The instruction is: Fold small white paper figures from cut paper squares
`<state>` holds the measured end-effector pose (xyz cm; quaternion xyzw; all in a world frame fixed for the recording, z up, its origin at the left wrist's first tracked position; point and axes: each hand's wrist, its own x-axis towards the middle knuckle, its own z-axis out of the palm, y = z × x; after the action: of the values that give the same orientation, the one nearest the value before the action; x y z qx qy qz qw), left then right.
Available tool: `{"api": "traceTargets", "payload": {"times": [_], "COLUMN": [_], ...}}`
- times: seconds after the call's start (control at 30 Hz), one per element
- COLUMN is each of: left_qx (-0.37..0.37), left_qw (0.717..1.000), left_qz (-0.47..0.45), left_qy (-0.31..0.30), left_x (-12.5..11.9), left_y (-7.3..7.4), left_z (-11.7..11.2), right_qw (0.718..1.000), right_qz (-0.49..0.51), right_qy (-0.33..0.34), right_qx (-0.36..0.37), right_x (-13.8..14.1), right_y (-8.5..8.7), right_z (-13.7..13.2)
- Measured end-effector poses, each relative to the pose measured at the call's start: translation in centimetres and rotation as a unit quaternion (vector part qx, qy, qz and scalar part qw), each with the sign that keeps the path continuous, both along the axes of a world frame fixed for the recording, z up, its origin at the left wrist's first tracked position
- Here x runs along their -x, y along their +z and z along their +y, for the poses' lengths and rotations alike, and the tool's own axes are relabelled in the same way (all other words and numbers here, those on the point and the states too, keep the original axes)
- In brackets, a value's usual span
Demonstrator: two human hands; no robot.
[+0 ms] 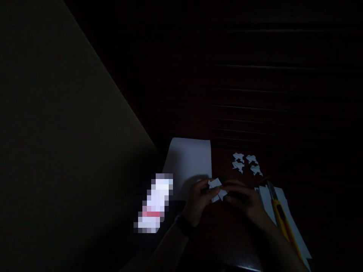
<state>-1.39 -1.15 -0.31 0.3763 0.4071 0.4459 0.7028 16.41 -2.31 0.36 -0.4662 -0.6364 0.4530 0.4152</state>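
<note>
A small folded white paper piece (216, 184) with pointed flaps is held between both hands, above the dark table. My left hand (197, 197), with a dark band on its wrist, pinches it from the left with the thumb on top. From the right, the fingers of my right hand (244, 196) grip its other edge. Several small folded paper figures (238, 166) lie in a group beyond my right hand. A large white sheet of paper (190, 158) lies behind my left hand.
A yellow box cutter (280, 219) rests on a stack of white paper strips (296, 230) at the right, its blade showing. A bright, pixelated screen-like object (154, 204) is at the left. A pale wall (70, 132) borders the left, and dark slatted panelling (241, 87) is behind.
</note>
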Motion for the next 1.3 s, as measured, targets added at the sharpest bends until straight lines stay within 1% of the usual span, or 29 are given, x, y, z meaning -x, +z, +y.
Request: {"api": "traceTargets", "payload": {"times": [0.1, 0.2, 0.3, 0.37, 0.43, 0.57, 0.63, 0.7, 0.8, 0.9, 1.0, 1.1, 1.2, 1.3], "left_qx": [0.011, 0.032, 0.063, 0.085, 0.094, 0.053, 0.031, 0.020, 0.036, 0.040, 0.022, 0.034, 0.046, 0.058], "left_qw": [1.000, 0.999, 0.997, 0.995, 0.994, 0.994, 0.993, 0.993, 0.993, 0.994, 0.994, 0.994, 0.994, 0.994], "left_qz": [0.013, 0.015, -0.008, -0.029, -0.031, 0.035, 0.061, 0.070, 0.063, 0.059, 0.064, 0.048, 0.033, 0.052], "left_qy": [-0.002, 0.018, 0.047, 0.051, 0.052, 0.086, 0.093, 0.093, 0.089, 0.080, 0.082, 0.089, 0.090, 0.080], "left_x": [0.1, 0.0, -0.1, -0.3, -0.4, -0.5, -0.5, -0.5, -0.5, -0.5, -0.8, -1.2, -1.4, -1.5], "left_y": [0.1, 0.2, 0.5, 0.6, 0.4, -0.4, -0.7, -0.8, -0.9, -0.8, -0.5, 0.0, 0.3, 0.2], "left_z": [0.0, -0.1, -0.4, -0.5, -0.6, -0.6, -0.4, -0.3, -0.3, -0.3, -0.4, -0.5, -0.6, -0.7], "right_qw": [1.000, 1.000, 0.999, 0.997, 0.997, 0.997, 0.997, 0.997, 0.996, 0.995, 0.985, 0.963, 0.934, 0.921], "right_qz": [-0.009, -0.026, -0.042, -0.049, -0.051, -0.049, -0.050, -0.051, -0.051, -0.066, -0.119, -0.201, -0.281, -0.305], "right_qy": [0.010, 0.005, -0.028, -0.052, -0.062, -0.052, -0.053, -0.059, -0.067, -0.066, -0.060, -0.037, -0.013, -0.019], "right_qx": [0.009, 0.014, 0.019, 0.019, 0.020, 0.019, 0.014, 0.006, -0.009, -0.042, -0.105, -0.176, -0.218, -0.243], "right_x": [0.2, 0.4, 0.6, 0.8, 0.9, 1.2, 1.2, 1.3, 1.3, 1.3, 1.1, 0.7, 0.4, 0.5], "right_y": [0.2, 0.2, -0.1, -0.3, -0.3, -0.3, -0.2, -0.1, 0.0, 0.0, -0.5, -1.3, -1.8, -1.9], "right_z": [-0.2, -0.4, -0.3, -0.2, -0.2, -0.2, -0.2, -0.2, -0.2, -0.4, -0.8, -1.0, -1.2, -1.3]}}
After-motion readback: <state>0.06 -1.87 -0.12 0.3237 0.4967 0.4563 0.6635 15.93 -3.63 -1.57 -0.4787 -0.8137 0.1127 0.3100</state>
